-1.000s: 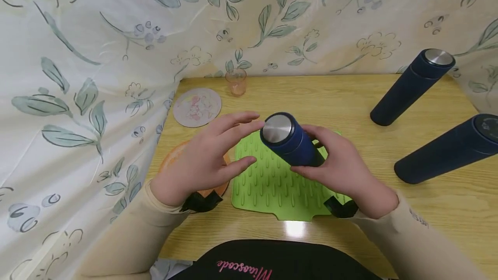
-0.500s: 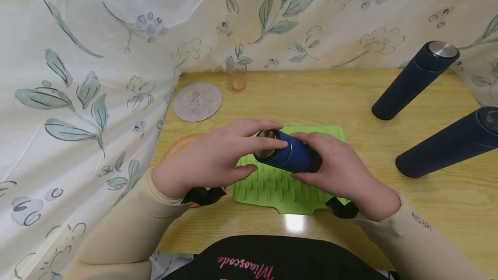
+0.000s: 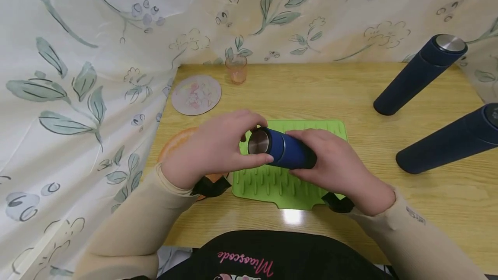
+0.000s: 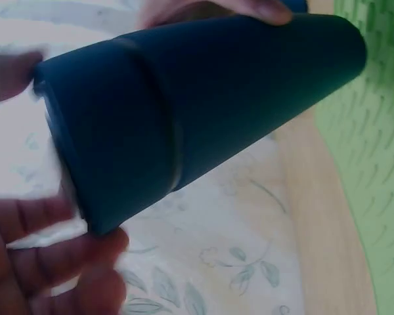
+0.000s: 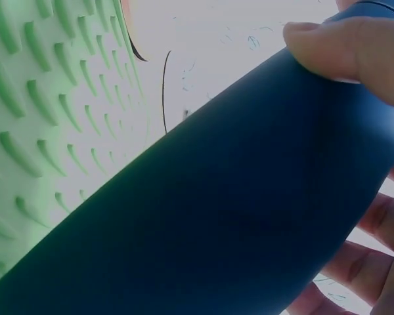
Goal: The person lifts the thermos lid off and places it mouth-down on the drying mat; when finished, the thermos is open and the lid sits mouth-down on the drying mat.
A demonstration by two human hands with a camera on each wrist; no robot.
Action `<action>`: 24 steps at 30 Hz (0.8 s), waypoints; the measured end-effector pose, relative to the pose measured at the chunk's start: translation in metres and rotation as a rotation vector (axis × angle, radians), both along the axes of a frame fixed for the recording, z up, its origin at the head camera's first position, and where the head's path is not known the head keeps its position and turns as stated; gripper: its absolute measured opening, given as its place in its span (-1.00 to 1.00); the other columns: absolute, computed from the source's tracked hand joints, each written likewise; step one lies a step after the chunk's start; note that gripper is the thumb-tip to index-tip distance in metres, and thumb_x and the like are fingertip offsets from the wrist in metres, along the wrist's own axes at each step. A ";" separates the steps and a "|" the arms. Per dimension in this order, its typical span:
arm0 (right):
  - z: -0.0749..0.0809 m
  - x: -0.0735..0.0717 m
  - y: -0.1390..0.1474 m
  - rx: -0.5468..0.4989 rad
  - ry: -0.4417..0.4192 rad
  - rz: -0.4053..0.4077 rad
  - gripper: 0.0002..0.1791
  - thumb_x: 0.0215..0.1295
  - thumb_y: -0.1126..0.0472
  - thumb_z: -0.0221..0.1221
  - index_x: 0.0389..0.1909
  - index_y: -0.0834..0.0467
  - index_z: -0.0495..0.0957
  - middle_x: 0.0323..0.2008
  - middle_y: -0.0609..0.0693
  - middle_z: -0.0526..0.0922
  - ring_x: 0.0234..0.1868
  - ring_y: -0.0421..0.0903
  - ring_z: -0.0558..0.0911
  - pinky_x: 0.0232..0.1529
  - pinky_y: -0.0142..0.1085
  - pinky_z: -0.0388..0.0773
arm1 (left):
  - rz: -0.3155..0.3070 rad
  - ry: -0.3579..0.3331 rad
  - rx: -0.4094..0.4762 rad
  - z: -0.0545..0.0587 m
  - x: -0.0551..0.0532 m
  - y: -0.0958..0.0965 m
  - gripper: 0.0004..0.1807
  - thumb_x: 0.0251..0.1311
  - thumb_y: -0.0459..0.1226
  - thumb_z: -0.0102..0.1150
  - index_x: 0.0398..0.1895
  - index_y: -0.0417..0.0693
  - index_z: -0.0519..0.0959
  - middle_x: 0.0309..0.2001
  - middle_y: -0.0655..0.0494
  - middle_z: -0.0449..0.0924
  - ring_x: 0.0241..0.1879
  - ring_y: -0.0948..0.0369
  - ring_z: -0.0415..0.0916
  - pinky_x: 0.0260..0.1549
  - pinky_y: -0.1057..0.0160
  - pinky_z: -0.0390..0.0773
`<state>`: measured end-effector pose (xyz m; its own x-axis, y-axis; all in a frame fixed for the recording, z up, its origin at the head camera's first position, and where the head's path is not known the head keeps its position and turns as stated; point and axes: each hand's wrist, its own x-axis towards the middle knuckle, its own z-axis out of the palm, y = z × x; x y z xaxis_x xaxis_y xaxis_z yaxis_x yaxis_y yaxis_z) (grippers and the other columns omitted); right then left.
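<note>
A blue thermos flask lies tilted over the green drying mat, its steel-topped lid facing left. My right hand grips the body; in the right wrist view the thumb lies along one side and the fingers curl round the other. At the lid end, my left hand holds the lid's rim between thumb and fingers. The left wrist view shows the flask from the side, with fingertips at the lid's lower edge.
Two taller dark blue flasks stand on the right of the wooden table. A pink cup and a round printed mat are at the back left. An orange round mat lies partly under the left forearm. Floral cloth surrounds the table.
The flask has tipped from nearly upright toward the left. My left hand, apart from the flask at first, has moved over the lid and now grasps its rim.
</note>
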<state>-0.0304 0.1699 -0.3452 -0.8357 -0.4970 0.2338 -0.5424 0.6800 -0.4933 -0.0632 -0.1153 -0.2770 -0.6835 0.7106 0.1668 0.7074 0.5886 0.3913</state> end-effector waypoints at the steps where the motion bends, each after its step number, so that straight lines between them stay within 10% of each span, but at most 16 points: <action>1: 0.000 -0.001 0.000 0.000 -0.001 -0.003 -0.04 -0.02 0.12 0.76 0.47 0.09 0.59 0.23 0.09 0.78 0.22 0.16 0.74 0.24 0.21 0.66 | 0.038 0.010 -0.028 0.000 0.000 0.001 -0.40 0.32 0.18 0.51 0.15 -0.07 0.69 -0.07 0.14 0.75 -0.19 0.19 0.67 -0.21 0.15 0.67; 4: 0.001 -0.003 0.000 -0.008 -0.009 -0.017 -0.03 -0.02 0.12 0.76 0.47 0.10 0.59 0.25 0.10 0.77 0.23 0.17 0.74 0.24 0.21 0.66 | 0.056 0.041 -0.052 0.000 0.000 0.002 -0.30 0.33 0.26 0.47 0.25 -0.05 0.67 0.06 0.12 0.77 -0.01 0.15 0.73 -0.03 0.09 0.73; 8: 0.001 -0.006 0.002 -0.018 -0.021 -0.041 -0.03 -0.02 0.14 0.76 0.47 0.12 0.58 0.26 0.13 0.76 0.23 0.20 0.73 0.24 0.23 0.67 | -0.139 0.074 0.029 0.001 -0.003 -0.002 -0.18 0.20 -0.04 0.69 0.50 -0.03 0.58 0.48 -0.03 0.58 0.48 0.01 0.54 0.46 -0.02 0.54; 13: 0.002 -0.006 0.003 -0.012 -0.018 -0.051 -0.03 -0.01 0.14 0.75 0.48 0.11 0.57 0.26 0.14 0.76 0.26 0.21 0.72 0.25 0.23 0.65 | -0.307 0.120 0.052 0.001 -0.004 -0.002 -0.26 0.23 -0.48 0.55 0.51 -0.06 0.59 0.56 -0.14 0.51 0.56 -0.06 0.47 0.53 -0.04 0.49; 24: 0.002 0.000 0.000 -0.008 -0.024 -0.044 -0.04 -0.02 0.13 0.76 0.47 0.10 0.59 0.24 0.11 0.77 0.24 0.17 0.73 0.24 0.21 0.66 | 0.057 0.022 -0.036 0.000 0.004 0.005 -0.24 0.34 0.20 0.50 0.43 -0.04 0.64 0.10 0.11 0.81 -0.04 0.21 0.74 -0.02 0.10 0.73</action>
<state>-0.0305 0.1700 -0.3437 -0.8620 -0.4581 0.2170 -0.5002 0.6989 -0.5113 -0.0596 -0.1101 -0.2766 -0.7192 0.6766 0.1578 0.6809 0.6412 0.3539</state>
